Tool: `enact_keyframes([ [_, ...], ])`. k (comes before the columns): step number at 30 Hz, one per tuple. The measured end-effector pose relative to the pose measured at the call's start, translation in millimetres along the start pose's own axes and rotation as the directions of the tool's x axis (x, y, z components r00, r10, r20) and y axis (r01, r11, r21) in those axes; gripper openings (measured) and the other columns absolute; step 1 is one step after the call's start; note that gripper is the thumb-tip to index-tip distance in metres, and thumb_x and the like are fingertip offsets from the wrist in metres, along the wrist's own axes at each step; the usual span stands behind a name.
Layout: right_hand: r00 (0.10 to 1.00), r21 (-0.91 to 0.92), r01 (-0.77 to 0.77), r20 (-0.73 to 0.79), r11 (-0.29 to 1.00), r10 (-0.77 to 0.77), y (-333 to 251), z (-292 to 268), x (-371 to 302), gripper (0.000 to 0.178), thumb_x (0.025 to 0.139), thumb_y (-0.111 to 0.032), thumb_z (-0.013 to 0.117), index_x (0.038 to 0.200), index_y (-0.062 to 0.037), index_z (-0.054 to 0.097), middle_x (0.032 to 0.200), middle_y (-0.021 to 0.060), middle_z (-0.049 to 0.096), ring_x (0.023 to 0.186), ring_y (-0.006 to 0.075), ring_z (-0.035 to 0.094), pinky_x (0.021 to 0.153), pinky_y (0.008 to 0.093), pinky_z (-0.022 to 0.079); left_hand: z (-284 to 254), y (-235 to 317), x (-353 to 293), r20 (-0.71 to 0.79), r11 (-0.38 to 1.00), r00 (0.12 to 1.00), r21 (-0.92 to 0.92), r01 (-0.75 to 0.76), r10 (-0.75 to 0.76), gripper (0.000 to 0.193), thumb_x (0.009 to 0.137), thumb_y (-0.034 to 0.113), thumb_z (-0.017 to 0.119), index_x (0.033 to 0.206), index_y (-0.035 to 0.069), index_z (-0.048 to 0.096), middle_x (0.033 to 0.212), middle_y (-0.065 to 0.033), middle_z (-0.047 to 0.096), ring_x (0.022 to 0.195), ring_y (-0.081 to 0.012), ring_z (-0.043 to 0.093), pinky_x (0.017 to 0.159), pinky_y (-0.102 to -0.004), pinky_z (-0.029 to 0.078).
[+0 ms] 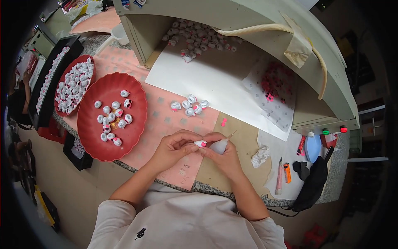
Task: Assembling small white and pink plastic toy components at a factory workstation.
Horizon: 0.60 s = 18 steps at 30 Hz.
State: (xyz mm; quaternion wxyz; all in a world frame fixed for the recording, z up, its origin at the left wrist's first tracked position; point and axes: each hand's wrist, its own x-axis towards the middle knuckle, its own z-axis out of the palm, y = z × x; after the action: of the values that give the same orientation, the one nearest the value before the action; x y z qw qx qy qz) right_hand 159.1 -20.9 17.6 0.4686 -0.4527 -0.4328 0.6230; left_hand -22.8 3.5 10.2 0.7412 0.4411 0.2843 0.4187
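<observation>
My left hand (174,147) pinches a small white-and-pink figurine (200,143) between its fingertips, just above the pink mat (166,120). My right hand (222,155) touches the same piece and grips a small squeeze bottle (219,145) with a thin nozzle pointing up and right. Both hands meet near the table's front edge. A little pile of the same figurines (190,105) lies on the mat beyond my hands. One tiny pink piece (224,122) sits on the brown paper to the right.
A red scalloped plate (89,133) holding several figurines sits at left, a fuller red plate (62,79) and black tray (76,43) behind it. A beige hood (248,16) covers more figurines at the back. Crumpled tissue (260,156), pens (280,178) and a black pouch (311,184) lie at right.
</observation>
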Motion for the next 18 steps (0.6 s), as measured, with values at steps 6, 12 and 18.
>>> enact_keyframes([
  [6, 0.993, -0.218, 0.111, -0.020, 0.970, -0.118, -3.1, 2.4, 3.7, 0.023, 0.078, 0.001, 0.068, 0.099, -0.0015, 0.058, 0.097, 0.0021, 0.056, 0.085, 0.0086, 0.054, 0.072, 0.0218, 0.045, -4.9, -3.0, 4.4, 0.005, 0.999, 0.999, -0.005, 0.033, -0.033, 0.023, 0.088, -0.001, 0.055, 0.110, -0.001, 0.055, 0.111, -0.0082, 0.057, 0.103, -0.0158, 0.056, 0.088, -0.0306, 0.050],
  [12, 0.999, -0.178, 0.033, -0.023, 0.983, -0.038, 0.9, 2.6, 5.0, 0.024, 0.078, 0.001, 0.067, 0.099, -0.0020, 0.058, 0.095, 0.0010, 0.057, 0.083, 0.0074, 0.054, 0.071, 0.0210, 0.044, -6.9, -1.5, 4.5, 0.030, 0.997, 0.998, -0.053, 0.060, -0.059, 0.022, 0.088, 0.001, 0.055, 0.111, -0.001, 0.055, 0.111, -0.0086, 0.057, 0.102, -0.0160, 0.056, 0.088, -0.0318, 0.050],
  [18, 0.998, -0.008, -0.061, -0.008, 0.998, 0.061, 1.9, -0.5, 8.3, 0.022, 0.078, 0.002, 0.067, 0.098, -0.0015, 0.058, 0.094, 0.0017, 0.057, 0.085, 0.0079, 0.054, 0.074, 0.0220, 0.045, -7.0, -5.5, 7.1, 0.039, 0.998, 0.998, -0.052, 0.043, -0.041, 0.020, 0.088, 0.002, 0.056, 0.108, 0.000, 0.056, 0.112, -0.0091, 0.056, 0.103, -0.0167, 0.056, 0.089, -0.0314, 0.048],
])
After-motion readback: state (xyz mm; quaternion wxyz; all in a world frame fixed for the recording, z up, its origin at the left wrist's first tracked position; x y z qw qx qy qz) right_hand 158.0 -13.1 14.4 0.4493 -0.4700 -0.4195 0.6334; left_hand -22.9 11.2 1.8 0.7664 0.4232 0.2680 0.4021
